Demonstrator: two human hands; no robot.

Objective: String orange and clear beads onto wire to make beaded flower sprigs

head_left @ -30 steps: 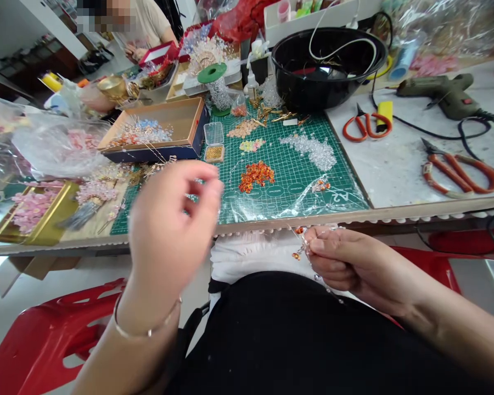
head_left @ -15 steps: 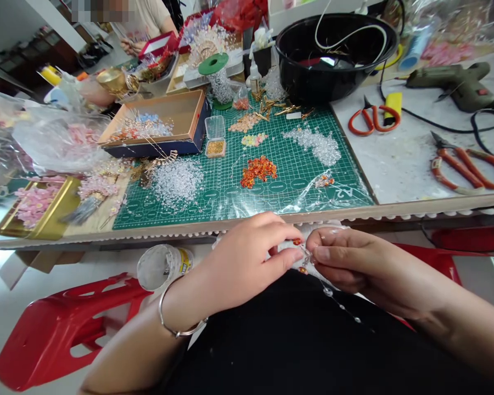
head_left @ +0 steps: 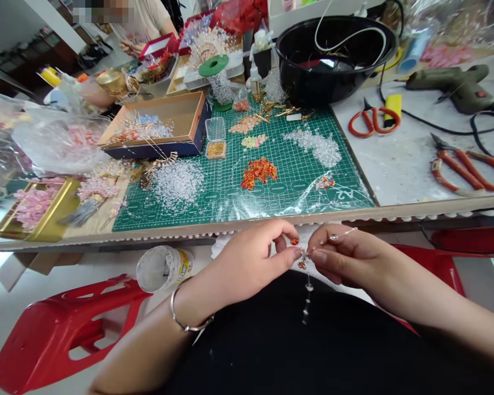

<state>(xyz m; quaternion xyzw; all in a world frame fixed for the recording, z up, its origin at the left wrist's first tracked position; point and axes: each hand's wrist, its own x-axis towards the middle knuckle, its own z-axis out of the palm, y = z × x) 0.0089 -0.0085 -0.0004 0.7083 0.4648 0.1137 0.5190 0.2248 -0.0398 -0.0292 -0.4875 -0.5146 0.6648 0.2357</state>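
Note:
In front of the table edge, my left hand [head_left: 261, 252] pinches a small beaded piece [head_left: 302, 264] with orange beads between thumb and fingers. My right hand [head_left: 340, 255] meets it fingertip to fingertip and is closed on the same piece. From the piece a thin strand with clear beads [head_left: 309, 287] hangs down over the black clothing. Another clear bead lies against the back of the right fingers. What exactly the fingertips grip is partly hidden. Beyond the hands, a pile of orange beads [head_left: 259, 173] lies on the green cutting mat [head_left: 226, 206].
Clear beads [head_left: 178, 184] and more clear beads [head_left: 316, 145] lie on the mat. Orange-handled pliers [head_left: 469, 164], cutters [head_left: 374, 118], a glue gun [head_left: 453, 85] and a black basin [head_left: 333, 66] stand behind. A red stool [head_left: 45, 329] and white tub [head_left: 158, 269] are lower left. A person [head_left: 144, 22] sits opposite.
The hanging beaded strand has swung from slanting right to nearly straight down. My left wrist has shifted slightly right, and a clear bead strand now shows over my right fingers.

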